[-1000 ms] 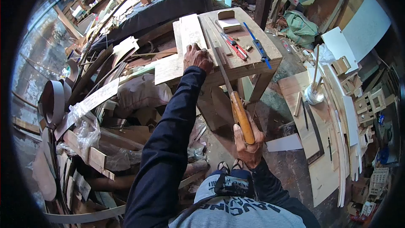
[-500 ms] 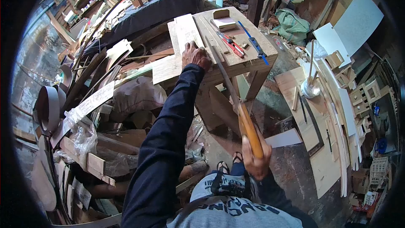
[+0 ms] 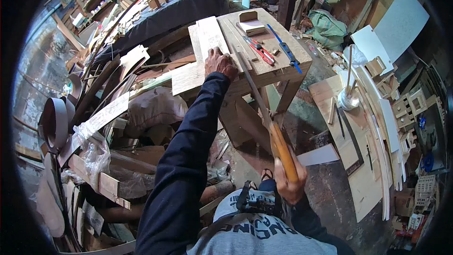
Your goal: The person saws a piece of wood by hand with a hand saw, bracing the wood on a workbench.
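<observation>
My right hand [image 3: 290, 182] is wrapped round the orange-brown wooden handle of a handsaw [image 3: 282, 151]. Its long blade points up and away, with the far end at the front edge of a wooden workbench [image 3: 264, 67]. My left hand [image 3: 221, 63], fingers bent, presses a pale wooden board [image 3: 211, 33] down on the bench, just left of the blade. Another pale wooden piece [image 3: 186, 79] sticks out past the bench's left side beside that hand. A red cutter knife [image 3: 263, 53] and a blue-and-black slim tool [image 3: 286, 51] lie to the right of the blade.
A small L-shaped wooden block [image 3: 251, 23] stands on the bench's far part. Scrap wood and plastic [image 3: 96, 160] crowd the left side. On the right, a plywood sheet [image 3: 351, 160] leans over the floor. A dark-covered table [image 3: 179, 12] with wood pieces stands behind.
My right hand and the saw have shifted slightly down and right, drawing the blade back toward me. My left hand stays on the board.
</observation>
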Tool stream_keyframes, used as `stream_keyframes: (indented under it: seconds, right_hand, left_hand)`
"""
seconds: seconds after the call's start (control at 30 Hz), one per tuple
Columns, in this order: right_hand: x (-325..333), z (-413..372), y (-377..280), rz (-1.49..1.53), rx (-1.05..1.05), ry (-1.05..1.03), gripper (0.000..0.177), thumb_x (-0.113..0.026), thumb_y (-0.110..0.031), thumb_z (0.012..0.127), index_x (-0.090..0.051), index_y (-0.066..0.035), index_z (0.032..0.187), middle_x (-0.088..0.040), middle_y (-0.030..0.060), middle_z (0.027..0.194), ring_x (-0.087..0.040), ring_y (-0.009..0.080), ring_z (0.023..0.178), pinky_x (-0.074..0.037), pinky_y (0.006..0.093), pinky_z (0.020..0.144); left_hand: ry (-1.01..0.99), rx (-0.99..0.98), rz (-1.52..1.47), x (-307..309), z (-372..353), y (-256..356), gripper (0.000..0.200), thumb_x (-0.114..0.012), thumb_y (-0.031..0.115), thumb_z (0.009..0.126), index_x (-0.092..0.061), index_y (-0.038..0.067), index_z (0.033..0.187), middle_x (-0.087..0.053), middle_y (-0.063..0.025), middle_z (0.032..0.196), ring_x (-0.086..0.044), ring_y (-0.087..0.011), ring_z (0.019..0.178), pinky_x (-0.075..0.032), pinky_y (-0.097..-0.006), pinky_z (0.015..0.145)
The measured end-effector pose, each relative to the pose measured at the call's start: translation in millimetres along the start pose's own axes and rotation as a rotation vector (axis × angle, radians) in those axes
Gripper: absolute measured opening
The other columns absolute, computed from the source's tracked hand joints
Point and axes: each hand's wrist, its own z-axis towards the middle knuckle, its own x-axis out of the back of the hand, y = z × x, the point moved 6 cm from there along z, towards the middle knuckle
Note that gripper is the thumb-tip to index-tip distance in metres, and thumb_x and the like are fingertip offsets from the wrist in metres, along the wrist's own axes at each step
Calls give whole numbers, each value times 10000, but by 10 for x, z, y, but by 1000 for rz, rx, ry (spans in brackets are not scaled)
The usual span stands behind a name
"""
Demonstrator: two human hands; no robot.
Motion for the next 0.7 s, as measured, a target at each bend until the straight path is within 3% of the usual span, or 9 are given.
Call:
stream_keyframes:
  seconds: [0.07, 0.17, 0.4, 0.43, 0.53, 0.63, 0.7]
  right_hand:
    - [-208, 305, 109, 7, -25, -57, 448, -639, -118, 902, -556, 80, 1294, -672, 285, 1047, -706, 411, 858, -560, 394, 744]
    - [-316, 421, 96, 56, -66, 14, 446, -633, -116, 908, -553, 80, 1300, -673, 289, 1074, -715, 399, 875, -565, 383, 758]
    - [-44, -260, 178, 52, -65, 41, 450, -645, -105, 884, -569, 81, 1287, -680, 288, 1074, -723, 391, 905, -568, 394, 757]
    - [-83, -142, 125, 103, -165, 56, 389, -615, -66, 885, -588, 109, 1231, -681, 272, 1069, -699, 389, 949, -538, 401, 853]
    - [-367, 359, 204, 70, -329, -110, 405, -616, -48, 877, -575, 113, 1246, -682, 263, 1091, -703, 375, 947, -542, 384, 860]
    - [-430, 298, 264, 114, -388, -128, 396, -611, -39, 879, -580, 101, 1248, -687, 259, 1045, -707, 349, 909, -546, 384, 808]
    - [-272, -9, 242, 78, -153, 27, 392, -613, -43, 876, -585, 102, 1239, -687, 248, 961, -703, 334, 836, -535, 403, 744]
  left_hand:
    - [33, -57, -22, 12, -18, 0, 251, -616, 220, 789, -770, 75, 924, -594, -188, 1099, -509, -352, 1143, -495, -434, 939]
    - [44, -28, 12, -7, 35, -16, 258, -630, 229, 783, -768, 73, 934, -591, -177, 1114, -505, -347, 1148, -490, -426, 949]
    - [52, -18, 30, -19, -35, -8, 251, -631, 215, 774, -766, 78, 935, -593, -169, 1139, -498, -342, 1159, -478, -418, 978]
    - [27, -13, 23, -26, -21, -11, 256, -620, 230, 800, -770, 76, 940, -596, -170, 1137, -497, -342, 1164, -477, -416, 980]
    - [71, -39, 30, -39, -1, -5, 271, -598, 241, 832, -772, 66, 943, -596, -177, 1139, -499, -344, 1159, -472, -415, 983]
    - [49, -6, 13, 24, -6, 5, 274, -580, 236, 847, -769, 59, 934, -591, -184, 1138, -502, -347, 1147, -469, -415, 981]
    - [36, -5, 49, -34, 4, -11, 256, -591, 249, 835, -765, 80, 917, -587, -179, 1130, -506, -352, 1138, -475, -419, 969]
